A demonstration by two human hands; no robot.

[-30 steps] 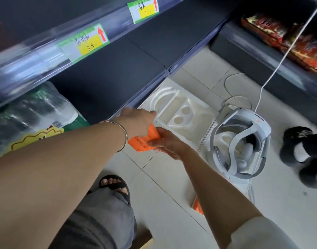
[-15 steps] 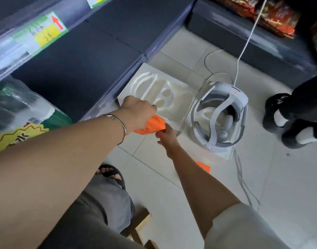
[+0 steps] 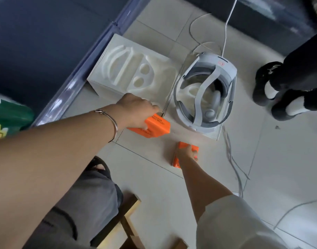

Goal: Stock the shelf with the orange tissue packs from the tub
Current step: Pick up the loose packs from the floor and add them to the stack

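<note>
gripping from above, left hand (image 3: pixel 136 110) has its fingers curled round the orange tissue pack (image 3: pixel 154 126) and holds it just in front of the white foam insert (image 3: pixel 132 72), near the headset (image 3: pixel 206 90). right hand (image 3: pixel 185 152) is down on the second orange pack (image 3: pixel 182 145), which lies on the floor tiles (image 3: pixel 270 159), apart from the held one. the hand covers most of it & the picture is blurred there, so i cannot tell if the fingers already close or only touch. tub is not in view; the dark shelf (image 3: pixel 46 42) is up-left, well apart from both packs. handling, as i judge: such a pack is light & soft, thin film over paper, so it dents under a hard squeeze and the film can slip; not fragile, a drop does no harm. best hold is across the short width, thumb on one long side, fingers on the other, w/ moderate pressure; one hand per pack is enough. vs. 0.5 s ago: right hand was then up at the pack that left hand holds, and the second pack lay free beside the forearm; now right hand has gone down to it. left hand keeps the same grip. view also tipped more down, so the shelf's price labels are out of the picture.
</note>
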